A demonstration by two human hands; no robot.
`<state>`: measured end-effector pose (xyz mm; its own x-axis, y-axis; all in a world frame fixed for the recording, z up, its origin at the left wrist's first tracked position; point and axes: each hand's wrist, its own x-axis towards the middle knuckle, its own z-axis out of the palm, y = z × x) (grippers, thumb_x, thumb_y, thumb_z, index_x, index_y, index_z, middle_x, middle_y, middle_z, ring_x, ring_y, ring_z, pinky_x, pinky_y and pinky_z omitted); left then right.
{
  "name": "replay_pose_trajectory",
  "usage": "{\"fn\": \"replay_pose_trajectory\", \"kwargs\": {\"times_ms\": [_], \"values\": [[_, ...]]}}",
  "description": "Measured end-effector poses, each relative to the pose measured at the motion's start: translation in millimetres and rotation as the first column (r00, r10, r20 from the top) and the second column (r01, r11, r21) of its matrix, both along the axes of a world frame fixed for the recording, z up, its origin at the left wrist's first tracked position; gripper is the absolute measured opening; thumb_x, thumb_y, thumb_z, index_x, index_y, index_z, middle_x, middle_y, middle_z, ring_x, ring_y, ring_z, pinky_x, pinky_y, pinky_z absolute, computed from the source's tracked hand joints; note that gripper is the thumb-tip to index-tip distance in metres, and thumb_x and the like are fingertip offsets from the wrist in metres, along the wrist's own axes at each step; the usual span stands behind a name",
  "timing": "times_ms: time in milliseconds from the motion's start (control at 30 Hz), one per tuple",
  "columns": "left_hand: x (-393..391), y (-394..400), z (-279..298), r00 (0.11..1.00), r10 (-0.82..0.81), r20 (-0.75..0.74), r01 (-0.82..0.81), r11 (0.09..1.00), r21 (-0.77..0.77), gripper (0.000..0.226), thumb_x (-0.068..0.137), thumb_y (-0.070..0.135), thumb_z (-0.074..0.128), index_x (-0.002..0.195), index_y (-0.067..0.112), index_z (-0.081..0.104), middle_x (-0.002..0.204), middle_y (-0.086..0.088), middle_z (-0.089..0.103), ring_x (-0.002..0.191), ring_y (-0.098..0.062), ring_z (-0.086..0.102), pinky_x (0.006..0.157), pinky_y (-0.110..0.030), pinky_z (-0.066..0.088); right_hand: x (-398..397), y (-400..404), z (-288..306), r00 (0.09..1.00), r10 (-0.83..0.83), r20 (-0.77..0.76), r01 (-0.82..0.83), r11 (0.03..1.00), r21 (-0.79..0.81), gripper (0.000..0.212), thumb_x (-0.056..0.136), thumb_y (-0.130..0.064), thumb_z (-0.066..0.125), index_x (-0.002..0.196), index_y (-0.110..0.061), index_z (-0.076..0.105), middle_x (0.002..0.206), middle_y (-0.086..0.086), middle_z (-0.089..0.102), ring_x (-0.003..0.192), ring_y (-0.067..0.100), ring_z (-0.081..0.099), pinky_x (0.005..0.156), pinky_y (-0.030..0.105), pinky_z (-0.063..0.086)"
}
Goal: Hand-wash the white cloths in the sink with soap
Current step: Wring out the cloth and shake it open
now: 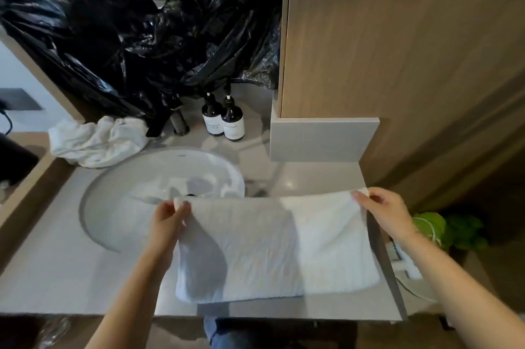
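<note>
While you stand at the counter's [71,286] near edge, a white towel [272,246] lies folded flat along that edge, reaching to the near right corner, its left part over the counter just right of the sink [113,192]. Your left hand [167,218] pinches the towel's far left corner between thumb and curled fingers, lifting that corner slightly above the sink's rim. Your right hand [383,212] pinches the far right corner the same way, close to the counter's right edge. Between the two hands the towel's far edge runs nearly straight.

Beyond the towel, the round white sink sits in the left half of the counter, with water or foam showing near its drain. At the far left, just past the sink's rim, a second white cloth [96,139] sits crumpled on the counter. Behind the sink's far edge stands a dark faucet [177,118], and just right of it two dark pump bottles [224,121] with pale labels stand side by side, touching. Black plastic sheeting [136,30] hangs over the wall behind them, its lower folds reaching down to the faucet. A wood-grain panel [397,36] rises at the counter's far right corner.
</note>
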<state>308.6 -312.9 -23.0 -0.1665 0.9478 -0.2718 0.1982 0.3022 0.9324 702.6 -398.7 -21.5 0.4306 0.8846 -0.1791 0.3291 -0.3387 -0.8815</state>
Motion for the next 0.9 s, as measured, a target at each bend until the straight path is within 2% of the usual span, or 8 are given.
{"fn": "replay_pose_trajectory", "kwargs": {"times_ms": [67, 133, 233, 367, 500, 600, 767, 900], "values": [[6.5, 16.3, -24.2, 0.998, -0.043, -0.045, 0.038, 0.993, -0.113, 0.016, 0.093, 0.001, 0.060, 0.087, 0.015, 0.054, 0.070, -0.010, 0.055, 0.056, -0.019, 0.058, 0.051, -0.023, 0.051, 3.2, 20.0, -27.2, 0.950, 0.152, 0.274, -0.104, 0.978, -0.183, 0.028, 0.089, -0.034, 0.067, 0.071, -0.016, 0.055, 0.082, 0.003, 0.055, 0.087, 0.025, 0.055, 0.074, 0.032, 0.041], [6.3, 22.6, -55.5, 0.976, -0.147, -0.162, 0.097, 0.955, -0.282, 0.028, 0.089, 0.012, 0.068, 0.110, 0.015, 0.050, 0.093, -0.019, 0.063, 0.086, -0.039, 0.065, 0.078, -0.044, 0.056, 0.8, 27.6, -42.0, 0.739, 0.277, 0.614, -0.023, 0.922, -0.387, 0.032, 0.087, -0.049, 0.064, 0.087, -0.019, 0.055, 0.100, 0.002, 0.053, 0.101, 0.027, 0.053, 0.084, 0.037, 0.042], [-2.2, 18.7, -82.4, 0.772, -0.433, -0.466, 0.134, 0.826, -0.547, 0.072, 0.094, 0.058, 0.046, 0.146, 0.011, 0.031, 0.140, -0.019, 0.051, 0.129, -0.037, 0.048, 0.111, -0.048, 0.032, -11.4, 20.6, -43.3, 0.594, 0.107, 0.798, 0.119, 0.969, -0.218, 0.040, 0.078, -0.044, 0.074, 0.096, -0.013, 0.057, 0.107, 0.009, 0.055, 0.100, 0.029, 0.053, 0.085, 0.040, 0.044], [5.8, 11.2, -74.6, 0.531, -0.615, -0.583, 0.205, 0.761, -0.616, 0.073, 0.096, 0.067, 0.013, 0.129, 0.019, 0.056, 0.133, -0.005, 0.057, 0.130, -0.026, 0.046, 0.108, -0.045, 0.021, -50.2, -7.1, -55.8, 0.653, 0.242, 0.718, -0.269, 0.960, -0.079, 0.036, 0.097, -0.036, 0.052, 0.130, -0.021, 0.054, 0.151, 0.002, 0.039, 0.140, 0.023, 0.034, 0.116, 0.040, 0.029], [9.8, 4.5, -71.0, 0.769, -0.355, -0.531, 0.209, 0.925, -0.316, 0.041, 0.098, 0.048, 0.046, 0.090, 0.008, 0.052, 0.074, -0.001, 0.053, 0.087, -0.033, 0.058, 0.074, -0.036, 0.035, -57.4, -23.1, -94.2, 0.538, 0.503, 0.676, -0.333, 0.864, -0.378, 0.064, 0.096, -0.060, -0.004, 0.154, -0.031, -0.005, 0.159, -0.012, -0.019, 0.147, 0.008, -0.017, 0.120, 0.033, -0.011], [16.9, -2.9, -44.6, 0.799, -0.274, -0.536, 0.242, 0.961, -0.130, 0.029, 0.096, 0.035, 0.055, 0.092, 0.008, 0.044, 0.063, -0.004, 0.047, 0.067, -0.030, 0.050, 0.056, -0.035, 0.033, -52.3, -21.5, -103.1, 0.527, 0.524, 0.669, -0.322, 0.852, -0.413, 0.063, 0.096, -0.059, -0.002, 0.152, -0.031, -0.014, 0.158, -0.013, -0.024, 0.145, 0.006, -0.024, 0.120, 0.035, -0.012], [58.5, -7.5, 18.5, 0.761, -0.348, -0.547, 0.367, 0.927, -0.079, 0.029, 0.093, 0.036, 0.061, 0.101, 0.013, 0.045, 0.083, -0.001, 0.051, 0.078, -0.024, 0.049, 0.066, -0.034, 0.036, -42.1, -22.6, -86.2, 0.872, 0.435, 0.225, -0.410, 0.899, -0.153, 0.045, 0.103, -0.038, 0.037, 0.147, -0.040, 0.028, 0.158, -0.023, 0.008, 0.142, -0.012, -0.006, 0.119, 0.024, -0.006], [129.1, -18.4, 65.4, 0.866, -0.446, -0.224, 0.415, 0.893, -0.171, 0.031, 0.094, 0.032, 0.060, 0.082, 0.014, 0.038, 0.075, 0.001, 0.046, 0.060, -0.014, 0.045, 0.052, -0.025, 0.036, -39.9, -36.6, -56.9, 0.968, 0.086, -0.237, -0.081, 0.996, 0.029, 0.030, 0.102, -0.010, 0.043, 0.120, -0.025, 0.062, 0.134, -0.007, 0.056, 0.128, 0.001, 0.047, 0.105, 0.009, 0.032]]}}
